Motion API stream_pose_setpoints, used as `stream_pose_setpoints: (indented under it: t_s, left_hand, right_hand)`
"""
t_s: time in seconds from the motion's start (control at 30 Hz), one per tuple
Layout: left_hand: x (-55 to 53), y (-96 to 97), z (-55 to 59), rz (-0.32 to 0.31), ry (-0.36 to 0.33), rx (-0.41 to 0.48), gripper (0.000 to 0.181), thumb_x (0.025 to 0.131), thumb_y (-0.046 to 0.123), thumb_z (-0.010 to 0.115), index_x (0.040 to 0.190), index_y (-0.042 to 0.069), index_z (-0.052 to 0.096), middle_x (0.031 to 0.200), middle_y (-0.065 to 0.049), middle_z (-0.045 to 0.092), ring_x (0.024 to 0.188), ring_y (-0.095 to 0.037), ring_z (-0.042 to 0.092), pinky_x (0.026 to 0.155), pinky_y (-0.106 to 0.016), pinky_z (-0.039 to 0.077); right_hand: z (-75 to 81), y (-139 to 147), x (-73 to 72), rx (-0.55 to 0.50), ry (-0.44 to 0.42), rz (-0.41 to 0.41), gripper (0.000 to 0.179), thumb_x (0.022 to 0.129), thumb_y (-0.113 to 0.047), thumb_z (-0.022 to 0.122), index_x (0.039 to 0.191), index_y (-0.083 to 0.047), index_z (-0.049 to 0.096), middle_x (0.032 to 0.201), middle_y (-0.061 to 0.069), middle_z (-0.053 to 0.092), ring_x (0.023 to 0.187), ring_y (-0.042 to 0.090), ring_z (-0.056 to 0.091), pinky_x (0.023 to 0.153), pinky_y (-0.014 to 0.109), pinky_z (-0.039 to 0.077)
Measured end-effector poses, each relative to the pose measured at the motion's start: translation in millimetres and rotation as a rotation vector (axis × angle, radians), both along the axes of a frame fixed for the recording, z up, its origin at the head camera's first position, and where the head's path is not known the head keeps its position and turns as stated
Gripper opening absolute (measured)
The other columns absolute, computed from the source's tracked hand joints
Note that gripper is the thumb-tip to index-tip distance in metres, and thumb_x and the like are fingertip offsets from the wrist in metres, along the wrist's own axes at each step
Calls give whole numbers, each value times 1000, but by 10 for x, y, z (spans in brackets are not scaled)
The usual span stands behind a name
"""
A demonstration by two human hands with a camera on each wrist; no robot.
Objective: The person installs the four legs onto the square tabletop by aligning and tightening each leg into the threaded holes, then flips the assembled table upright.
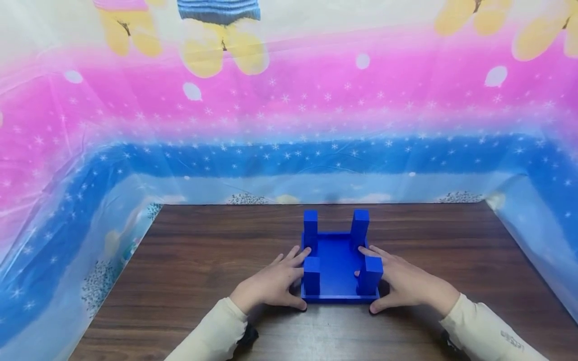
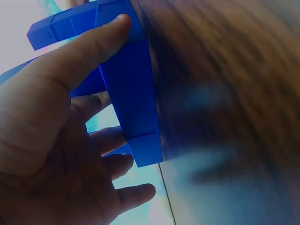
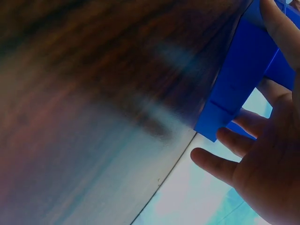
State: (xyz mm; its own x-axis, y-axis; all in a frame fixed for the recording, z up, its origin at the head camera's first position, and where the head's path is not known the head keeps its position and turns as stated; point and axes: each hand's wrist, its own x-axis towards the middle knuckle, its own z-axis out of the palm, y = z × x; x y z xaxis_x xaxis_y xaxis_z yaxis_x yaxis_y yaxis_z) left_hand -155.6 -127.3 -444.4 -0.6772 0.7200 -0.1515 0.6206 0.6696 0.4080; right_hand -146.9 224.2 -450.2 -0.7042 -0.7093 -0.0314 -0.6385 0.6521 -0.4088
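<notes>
A shallow blue tray (image 1: 334, 268) with low walls stands on the table, a square post rising at each corner. My left hand (image 1: 273, 282) holds its left side, thumb at the near left corner and a fingertip over the rim beside the far left post (image 1: 310, 228). On the right side my right hand (image 1: 408, 282) grips likewise: its thumb lies by the near corner, and fingertips reach over the wall around the near right post (image 1: 371, 276). In the left wrist view the thumb presses the tray's wall (image 2: 129, 89); the other fingers are spread.
The dark wood-grain table (image 1: 217, 235) extends to both sides of the tray. Behind it and along the sides hangs a pink and blue printed cloth (image 1: 289, 110). A dark item (image 1: 247, 335) shows under the left sleeve.
</notes>
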Motion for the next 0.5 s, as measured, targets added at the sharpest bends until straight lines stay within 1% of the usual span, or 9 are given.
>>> stream_pose_setpoints:
  t_s: [0.13,0.2,0.27,0.3,0.33,0.37,0.4,0.43,0.5]
  left_hand:
    - [13,-7,-5,-10,17,-7,42,87,42,88,80,18,54,175,-16,18,161,-42,10,122,-67,24]
    - [17,-20,-4,-16,17,8,42,88,41,88,80,17,55,175,-16,19,161,-40,11,122,-68,23]
    - [22,-38,3,-26,8,33,41,88,39,88,81,14,56,174,-16,19,161,-40,11,122,-69,23]
    - [26,-49,9,-32,-1,50,36,88,38,87,87,12,62,174,-16,19,161,-40,11,121,-70,22]
    - [31,-61,13,-39,-16,66,34,89,38,87,91,13,64,175,-15,19,161,-40,10,121,-70,22]
    - [36,-70,22,-46,-37,84,34,89,36,87,103,11,68,175,-15,18,161,-39,9,122,-71,20]
    - [43,-80,32,-53,-57,101,40,90,35,86,117,11,70,175,-14,18,161,-38,8,122,-71,18]
    - [48,-90,41,-59,-78,116,48,90,34,86,129,12,69,175,-13,18,161,-38,7,122,-72,16]
    - [61,-113,67,-68,-123,149,67,92,33,84,151,17,58,175,-11,18,162,-36,5,123,-72,10]
  right_hand:
    - [-26,-4,-1,-16,5,23,77,81,-56,88,140,-10,70,165,31,33,151,61,22,111,78,32]
    - [-35,-3,2,-19,20,38,76,82,-56,87,139,-9,70,164,33,34,151,62,22,110,79,32]
    - [-33,-2,12,-33,15,41,76,82,-56,87,139,-9,70,163,33,34,150,62,21,109,80,32]
    - [-31,-1,17,-38,4,38,75,82,-56,87,139,-10,70,163,33,34,151,62,20,109,80,31]
    - [-27,0,23,-48,-6,38,75,82,-57,86,140,-12,70,163,32,34,151,62,20,109,80,32]
    - [-22,6,31,-61,-21,40,75,83,-57,86,141,-13,69,164,32,34,151,62,20,109,80,32]
    - [-16,14,39,-79,-37,41,75,83,-57,85,142,-13,68,164,32,33,152,61,19,109,80,32]
    - [-5,20,46,-105,-48,52,73,84,-56,85,143,-16,68,165,30,34,152,59,20,109,79,32]
    - [30,30,66,-140,-62,72,70,85,-55,85,143,-19,67,165,30,34,151,56,25,109,77,35]
